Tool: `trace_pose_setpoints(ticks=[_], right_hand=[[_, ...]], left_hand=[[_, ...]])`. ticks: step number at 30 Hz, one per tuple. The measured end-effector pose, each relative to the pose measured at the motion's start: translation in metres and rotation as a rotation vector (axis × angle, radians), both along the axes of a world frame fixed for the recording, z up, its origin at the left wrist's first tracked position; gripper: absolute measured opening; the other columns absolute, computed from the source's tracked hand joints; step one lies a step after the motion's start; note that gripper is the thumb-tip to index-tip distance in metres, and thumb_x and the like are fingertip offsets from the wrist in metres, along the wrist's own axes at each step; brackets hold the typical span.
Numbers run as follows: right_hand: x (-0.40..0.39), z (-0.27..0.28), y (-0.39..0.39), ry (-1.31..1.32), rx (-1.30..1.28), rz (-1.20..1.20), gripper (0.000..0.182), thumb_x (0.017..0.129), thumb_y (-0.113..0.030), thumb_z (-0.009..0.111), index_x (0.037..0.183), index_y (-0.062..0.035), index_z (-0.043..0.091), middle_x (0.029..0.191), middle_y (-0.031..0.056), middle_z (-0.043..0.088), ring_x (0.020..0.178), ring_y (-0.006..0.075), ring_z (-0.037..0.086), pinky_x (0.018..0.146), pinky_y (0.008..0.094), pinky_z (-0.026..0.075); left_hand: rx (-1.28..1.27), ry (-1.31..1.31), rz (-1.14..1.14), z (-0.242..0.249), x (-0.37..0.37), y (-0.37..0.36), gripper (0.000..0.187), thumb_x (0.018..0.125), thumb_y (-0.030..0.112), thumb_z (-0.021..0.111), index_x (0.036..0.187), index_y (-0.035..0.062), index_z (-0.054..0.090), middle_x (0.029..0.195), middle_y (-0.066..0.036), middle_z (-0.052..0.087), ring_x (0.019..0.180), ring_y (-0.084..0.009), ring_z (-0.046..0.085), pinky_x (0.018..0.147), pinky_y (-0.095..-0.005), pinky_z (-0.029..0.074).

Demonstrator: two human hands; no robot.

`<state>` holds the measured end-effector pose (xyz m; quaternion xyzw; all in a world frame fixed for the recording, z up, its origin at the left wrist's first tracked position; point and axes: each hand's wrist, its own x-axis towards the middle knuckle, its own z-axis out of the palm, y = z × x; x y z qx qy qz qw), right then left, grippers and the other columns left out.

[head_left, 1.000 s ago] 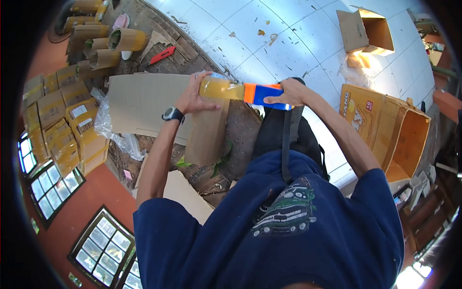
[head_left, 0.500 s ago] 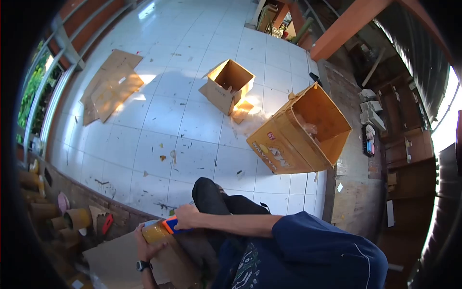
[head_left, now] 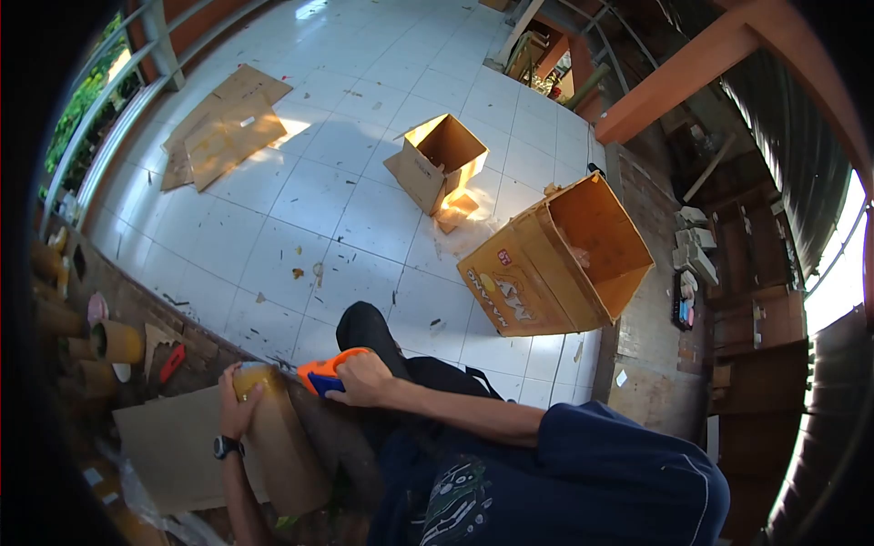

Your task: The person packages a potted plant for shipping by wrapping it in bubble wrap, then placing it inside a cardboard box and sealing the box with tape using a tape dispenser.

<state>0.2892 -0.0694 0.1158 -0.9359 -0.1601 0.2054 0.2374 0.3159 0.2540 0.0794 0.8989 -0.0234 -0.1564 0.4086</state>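
Observation:
My left hand [head_left: 238, 405], with a watch on the wrist, curls around the far end of a long brown cardboard piece [head_left: 287, 446] that has a shiny yellowish end. My right hand [head_left: 364, 379] is closed on an orange-and-blue gun-shaped hand tool [head_left: 314, 375]; its exact kind I cannot tell. The tool points left toward the yellowish end, with a gap between them. Beneath my left forearm lies a flat cardboard sheet [head_left: 173, 446].
Brown cylinders [head_left: 118, 342] and a red tool [head_left: 171, 363] lie at the left. A large carton [head_left: 537, 268] and a smaller open box [head_left: 423, 182] stand on the tiled floor [head_left: 300, 218], with flat cardboard [head_left: 232, 136] farther off. Scraps are scattered on the tiles.
My right hand has drawn the orange-and-blue tool back from the yellowish end, opening a gap. The left hand stays on the cardboard piece. The whole view has shifted slightly.

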Motion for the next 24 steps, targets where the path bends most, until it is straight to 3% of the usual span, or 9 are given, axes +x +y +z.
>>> trace_pose_setpoints(ticks=[2,5,6,9,12,15,18,21,24], right_hand=[[-0.004,0.004,-0.013,0.048,0.017,0.376,0.054,0.070,-0.054,0.076,0.077,-0.0013,0.068,0.076,0.0158,0.068,0.076,0.0357,0.067,0.069,0.0434,0.052],[-0.020,0.007,0.009,0.039,0.042,0.824,0.059,0.061,-0.056,0.081,0.078,-0.0015,0.068,0.075,0.0158,0.068,0.077,0.0359,0.067,0.070,0.0424,0.052],[-0.027,-0.001,0.023,0.044,0.042,0.941,0.058,0.060,-0.057,0.082,0.080,-0.0032,0.070,0.079,0.0127,0.070,0.082,0.0316,0.068,0.079,0.0413,0.050],[-0.052,-0.035,0.066,-0.029,0.092,1.293,0.059,0.059,-0.057,0.082,0.086,-0.0053,0.073,0.084,0.0081,0.072,0.088,0.0264,0.069,0.090,0.0417,0.046],[-0.088,-0.063,0.100,-0.075,0.055,1.520,0.057,0.060,-0.055,0.082,0.089,-0.0069,0.074,0.090,0.0054,0.072,0.095,0.0235,0.068,0.097,0.0421,0.042],[-0.120,-0.084,0.105,-0.154,0.055,1.547,0.055,0.061,-0.051,0.082,0.090,-0.0054,0.074,0.093,0.0080,0.072,0.097,0.0259,0.067,0.097,0.0432,0.042],[-0.098,-0.038,0.090,-0.044,0.081,1.409,0.049,0.063,-0.046,0.082,0.089,-0.0047,0.074,0.093,0.0123,0.071,0.101,0.0284,0.065,0.096,0.0427,0.045],[-0.064,-0.030,0.072,0.170,0.392,1.019,0.047,0.068,-0.041,0.080,0.096,-0.0042,0.072,0.090,0.0123,0.069,0.093,0.0358,0.065,0.093,0.0414,0.048],[-0.021,-0.037,0.070,-0.237,0.658,0.182,0.038,0.078,-0.025,0.076,0.108,-0.0046,0.067,0.103,0.0150,0.066,0.101,0.0354,0.062,0.092,0.0394,0.051]], left_hand=[[-0.001,-0.026,0.015,0.001,0.002,-0.004,0.065,0.081,0.025,0.075,0.136,0.0069,0.045,0.128,-0.018,0.047,0.122,-0.0331,0.047,0.104,-0.0418,0.039],[-0.025,-0.050,-0.010,-0.002,0.002,0.000,0.066,0.083,0.026,0.074,0.138,0.0083,0.044,0.129,-0.018,0.047,0.121,-0.0328,0.048,0.104,-0.0415,0.039],[-0.041,-0.017,0.006,-0.004,0.003,0.004,0.071,0.082,0.027,0.075,0.142,0.0095,0.041,0.129,-0.019,0.047,0.121,-0.0324,0.048,0.105,-0.0412,0.038],[-0.081,0.021,0.033,-0.001,0.001,0.003,0.078,0.082,0.028,0.075,0.147,0.0103,0.035,0.133,-0.020,0.045,0.124,-0.0331,0.047,0.107,-0.0415,0.037],[-0.131,-0.051,0.078,-0.008,-0.001,0.002,0.086,0.081,0.029,0.076,0.151,0.0105,0.029,0.138,-0.023,0.043,0.127,-0.0344,0.045,0.108,-0.0424,0.036],[-0.172,-0.067,0.086,-0.015,0.000,0.003,0.098,0.076,0.030,0.080,0.154,0.0108,0.023,0.142,-0.025,0.040,0.130,-0.0359,0.042,0.109,-0.0432,0.036],[-0.215,-0.056,0.149,-0.005,0.002,0.002,0.094,0.070,0.031,0.085,0.147,0.0073,0.035,0.139,-0.025,0.042,0.126,-0.0352,0.047,0.106,-0.0420,0.039],[-0.050,0.088,0.055,0.017,0.008,0.000,0.078,0.067,0.030,0.087,0.131,0.0032,0.053,0.136,-0.021,0.045,0.121,-0.0318,0.051,0.101,-0.0405,0.043],[-0.157,-0.292,0.030,-0.014,0.004,0.003,0.060,0.067,0.027,0.087,0.114,0.0011,0.061,0.126,-0.016,0.054,0.111,-0.0262,0.058,0.093,-0.0373,0.047]])
